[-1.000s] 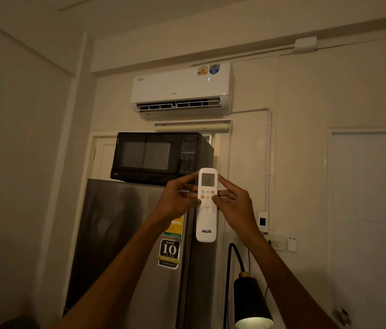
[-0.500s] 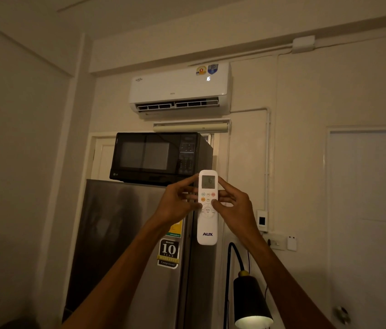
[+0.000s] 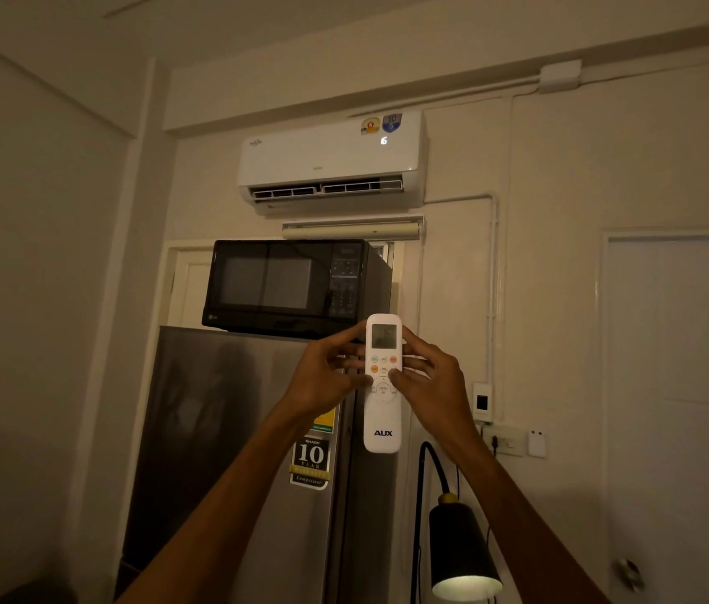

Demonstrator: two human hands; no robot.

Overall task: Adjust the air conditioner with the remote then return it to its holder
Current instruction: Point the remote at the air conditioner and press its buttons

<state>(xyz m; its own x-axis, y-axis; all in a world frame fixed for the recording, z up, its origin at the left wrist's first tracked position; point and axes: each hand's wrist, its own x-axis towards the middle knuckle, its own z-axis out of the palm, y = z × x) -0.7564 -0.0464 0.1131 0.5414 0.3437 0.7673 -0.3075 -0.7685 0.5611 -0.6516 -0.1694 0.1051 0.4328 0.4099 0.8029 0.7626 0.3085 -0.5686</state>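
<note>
Our left hand (image 3: 322,377) and right hand (image 3: 435,385) both closed around the upright white remote (image 3: 383,411), below the air conditioner (image 3: 330,163).

Open air lies between the raised remote (image 3: 383,383) and the air conditioner (image 3: 330,161) above it. Left of the remote, a microwave (image 3: 296,287) on a refrigerator (image 3: 230,451) blocks passage. Below it, a lamp (image 3: 463,555) stands in the way.

I see a white plastic remote (image 3: 383,385) with orange buttons, a white air conditioner (image 3: 330,161), a black microwave (image 3: 291,287), and a grey steel fridge (image 3: 230,451).
</note>
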